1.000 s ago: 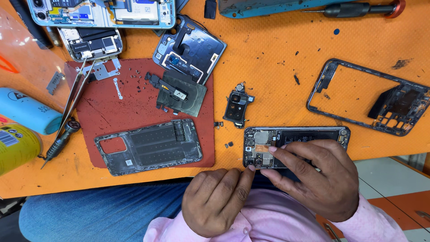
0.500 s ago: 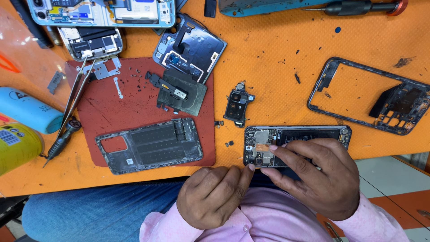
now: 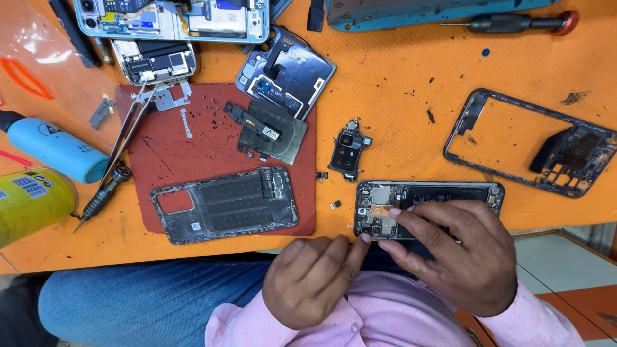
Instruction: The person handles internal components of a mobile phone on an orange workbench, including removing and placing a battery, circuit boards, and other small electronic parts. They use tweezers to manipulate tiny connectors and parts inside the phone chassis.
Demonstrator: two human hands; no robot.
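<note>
An opened phone with its back removed lies at the near edge of the orange table, circuit board end to the left. My right hand rests on it, fingers spread over the board and battery area, pressing it down. My left hand is curled below the table edge, its index fingertip touching the phone's lower left corner. Neither hand holds a tool. A small black camera module lies just above the phone.
A red mat carries a phone mid-frame, a black coil plate, screws and tweezers. An empty phone frame lies right. A screwdriver, more opened phones, a blue bottle and a yellow can lie around.
My left hand has shifted slightly right and its fingertip now reaches the phone's corner. My right hand stays on the phone with small finger movements.
</note>
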